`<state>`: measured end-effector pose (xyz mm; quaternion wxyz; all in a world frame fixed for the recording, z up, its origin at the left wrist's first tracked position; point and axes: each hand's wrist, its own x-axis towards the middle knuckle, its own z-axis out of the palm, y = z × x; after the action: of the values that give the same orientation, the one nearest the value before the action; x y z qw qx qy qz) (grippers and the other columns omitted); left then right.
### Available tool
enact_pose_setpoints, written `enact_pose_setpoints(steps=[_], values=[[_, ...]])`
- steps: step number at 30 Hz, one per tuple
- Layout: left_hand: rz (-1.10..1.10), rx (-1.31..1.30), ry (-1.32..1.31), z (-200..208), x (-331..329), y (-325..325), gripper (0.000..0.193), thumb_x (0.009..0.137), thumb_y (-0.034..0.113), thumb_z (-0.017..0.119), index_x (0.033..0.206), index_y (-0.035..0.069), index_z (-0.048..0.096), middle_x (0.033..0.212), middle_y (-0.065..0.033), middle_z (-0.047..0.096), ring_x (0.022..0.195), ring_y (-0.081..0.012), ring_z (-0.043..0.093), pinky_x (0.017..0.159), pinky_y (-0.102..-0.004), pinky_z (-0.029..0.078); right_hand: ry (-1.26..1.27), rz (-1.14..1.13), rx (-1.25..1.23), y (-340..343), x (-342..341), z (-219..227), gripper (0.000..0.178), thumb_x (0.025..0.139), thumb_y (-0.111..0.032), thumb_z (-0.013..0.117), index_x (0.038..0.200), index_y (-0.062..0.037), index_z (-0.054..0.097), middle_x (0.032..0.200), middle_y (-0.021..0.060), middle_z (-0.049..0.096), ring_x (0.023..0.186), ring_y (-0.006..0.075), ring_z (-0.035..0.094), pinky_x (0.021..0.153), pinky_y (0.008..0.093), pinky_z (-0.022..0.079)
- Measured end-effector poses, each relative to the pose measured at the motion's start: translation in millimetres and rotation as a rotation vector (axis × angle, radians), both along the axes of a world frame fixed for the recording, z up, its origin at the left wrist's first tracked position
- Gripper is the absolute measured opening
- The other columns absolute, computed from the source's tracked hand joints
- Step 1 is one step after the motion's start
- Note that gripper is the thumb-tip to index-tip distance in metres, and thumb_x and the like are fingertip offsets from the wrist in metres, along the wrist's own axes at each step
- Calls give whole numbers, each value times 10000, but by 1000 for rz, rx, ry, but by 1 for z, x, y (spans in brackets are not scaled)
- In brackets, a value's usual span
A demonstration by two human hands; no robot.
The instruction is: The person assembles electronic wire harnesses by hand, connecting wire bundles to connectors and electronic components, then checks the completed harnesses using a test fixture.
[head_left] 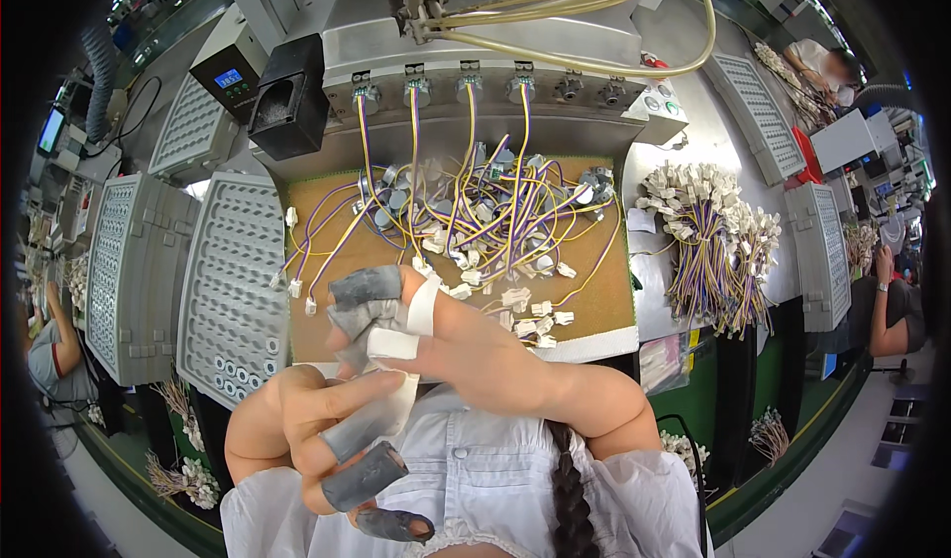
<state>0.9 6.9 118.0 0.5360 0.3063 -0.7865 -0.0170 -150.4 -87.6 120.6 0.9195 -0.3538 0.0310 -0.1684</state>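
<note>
My left hand (pixel 332 419) is held low in front of the white shirt, its fingers fanned apart. Grey sleeves cover several of those fingers, and a white band shows near one fingertip. My right hand (pixel 401 320) reaches across from the right, just above it, with fingers bent and close together in grey sleeves and white bands. The two hands meet or overlap near the white bands; anything pinched between them is hidden. Just beyond lies a heap of wired round grey parts (pixel 475 201) with purple and yellow leads and white connectors (pixel 515 300), on a brown work board (pixel 604 300).
Several wired parts hang from a metal fixture (pixel 347 92) at the back. Left stands a grey pocketed tray (pixel 233 271) partly filled with round pieces. Right lies a bundle of wires with white connectors (pixel 708 231). A black box (pixel 287 97) and yellowish hoses (pixel 594 57) stand behind. Other people sit at both sides.
</note>
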Motion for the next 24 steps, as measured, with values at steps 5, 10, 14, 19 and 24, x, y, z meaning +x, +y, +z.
enact_pose_setpoints(steps=[5, 10, 14, 19, 24], values=[[73, -5, -31, -3, 2, 9, 153, 821, 38, 602, 941, -51, 566, 956, -121, 586, 834, -221, 614, 747, -263, 503, 36, -31, -28, 1, 0, 3, 337, 942, -79, 392, 1269, -72, 311, 1163, 60, 474, 1031, 118, 475, 886, 288, 400], [145, 276, 5, 3, -2, 20, 176, 814, 23, 600, 964, -47, 541, 971, -109, 584, 844, -207, 623, 771, -246, 509, 70, -83, -101, 3, -4, 7, 313, 951, -80, 374, 1257, -42, 319, 1142, 61, 475, 1048, 117, 459, 901, 281, 389], [177, 295, 15, -4, -1, 20, 198, 808, 11, 598, 983, -44, 522, 983, -100, 582, 852, -197, 630, 791, -233, 514, 58, -124, -227, 2, -5, 9, 316, 943, -64, 353, 1254, -20, 320, 1136, 65, 472, 1070, 124, 447, 916, 280, 377], [178, 319, 17, 1, -1, 18, 231, 801, -4, 596, 1006, -41, 498, 999, -89, 580, 862, -184, 639, 815, -216, 519, 81, -111, -294, 1, -6, 9, 345, 916, -29, 331, 1260, -6, 315, 1137, 80, 471, 1087, 133, 443, 932, 285, 369], [235, 513, 7, 11, -8, 26, 189, 775, -4, 612, 779, -49, 429, 803, -96, 543, 796, -299, 658, 731, -309, 579, 113, -118, -332, 1, -5, 9, 407, 929, -230, 437, 1260, -20, 329, 1147, 77, 480, 1072, 152, 464, 894, 301, 387]])
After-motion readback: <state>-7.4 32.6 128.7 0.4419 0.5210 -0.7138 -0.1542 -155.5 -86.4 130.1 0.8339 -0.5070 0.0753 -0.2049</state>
